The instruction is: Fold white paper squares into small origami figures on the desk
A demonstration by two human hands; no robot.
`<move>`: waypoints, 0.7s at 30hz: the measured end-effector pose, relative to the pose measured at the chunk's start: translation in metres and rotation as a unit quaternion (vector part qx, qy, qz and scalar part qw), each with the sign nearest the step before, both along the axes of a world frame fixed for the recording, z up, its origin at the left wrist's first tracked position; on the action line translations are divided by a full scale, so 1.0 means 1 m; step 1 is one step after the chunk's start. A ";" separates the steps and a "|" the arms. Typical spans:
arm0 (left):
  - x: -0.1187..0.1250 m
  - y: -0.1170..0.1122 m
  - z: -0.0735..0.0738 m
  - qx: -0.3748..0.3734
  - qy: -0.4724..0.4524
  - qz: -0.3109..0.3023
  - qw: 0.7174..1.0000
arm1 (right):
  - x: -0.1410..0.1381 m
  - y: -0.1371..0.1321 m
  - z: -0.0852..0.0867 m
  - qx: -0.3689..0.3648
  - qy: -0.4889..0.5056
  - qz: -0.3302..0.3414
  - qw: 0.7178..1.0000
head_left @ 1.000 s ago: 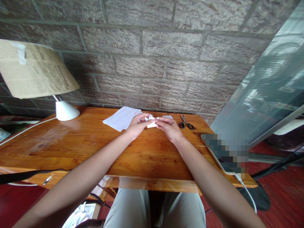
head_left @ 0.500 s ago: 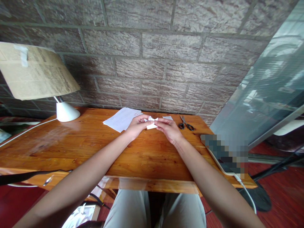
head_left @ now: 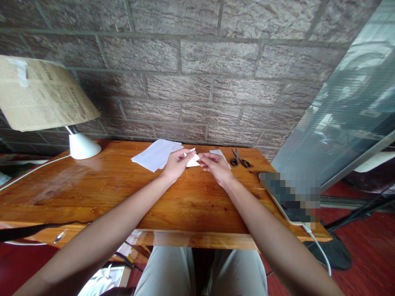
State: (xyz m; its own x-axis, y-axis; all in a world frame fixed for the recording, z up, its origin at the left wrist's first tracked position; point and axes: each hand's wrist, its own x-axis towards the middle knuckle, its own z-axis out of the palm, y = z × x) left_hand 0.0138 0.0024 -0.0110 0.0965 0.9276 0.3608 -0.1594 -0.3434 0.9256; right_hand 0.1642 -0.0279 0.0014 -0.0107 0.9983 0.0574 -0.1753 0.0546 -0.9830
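Note:
A small folded piece of white paper (head_left: 192, 162) is held between my two hands above the wooden desk. My left hand (head_left: 177, 165) grips its left side, thumb on top and fingers behind. At its right edge, my right hand (head_left: 216, 166) pinches a corner between thumb and forefinger. The fold has pointed corners, and the fingers cover part of it. Behind my left hand lies a stack of white sheets (head_left: 156, 154). Just beyond my right hand is another small piece of paper (head_left: 219, 153), with black-handled scissors (head_left: 240, 159) to its right, blades slightly apart.
A lamp with a white base (head_left: 82, 146) and a newsprint shade (head_left: 46, 96) stands at the desk's left. On the right edge lies a blurred-out device (head_left: 285, 199) with a white cable (head_left: 322, 250). A brick wall (head_left: 191, 90) rises behind the desk (head_left: 197, 201).
My right fingers have shifted from the paper's upper edge to its right corner. The folded paper has turned slightly in my left hand, and more of the small paper behind shows.

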 end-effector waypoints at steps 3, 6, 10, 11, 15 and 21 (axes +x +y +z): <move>-0.001 0.000 0.001 -0.005 -0.012 -0.005 1.000 | -0.002 -0.002 0.001 0.014 -0.018 0.002 1.000; -0.002 0.002 0.000 -0.022 -0.026 -0.024 0.999 | -0.005 -0.004 0.001 0.037 -0.043 0.019 0.998; -0.002 0.003 -0.001 -0.039 -0.031 -0.024 0.998 | -0.008 -0.004 -0.001 0.054 -0.051 0.047 0.996; -0.002 0.002 -0.001 -0.027 -0.018 -0.015 0.999 | -0.008 -0.004 -0.002 0.054 -0.047 0.050 0.996; -0.002 -0.001 0.001 0.032 0.038 0.012 0.999 | -0.009 -0.003 -0.006 0.055 -0.029 0.047 0.997; -0.001 0.002 -0.005 0.020 0.038 0.060 0.997 | -0.012 -0.002 -0.012 0.035 -0.032 0.063 0.997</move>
State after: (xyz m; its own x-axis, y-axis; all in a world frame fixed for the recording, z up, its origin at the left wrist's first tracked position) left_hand 0.0132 0.0045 -0.0159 0.0134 0.9190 0.3940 -0.0442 -0.3931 0.9184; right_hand 0.1520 -0.0297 -0.0103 -0.1413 0.9823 0.1228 -0.1218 0.1058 -0.9869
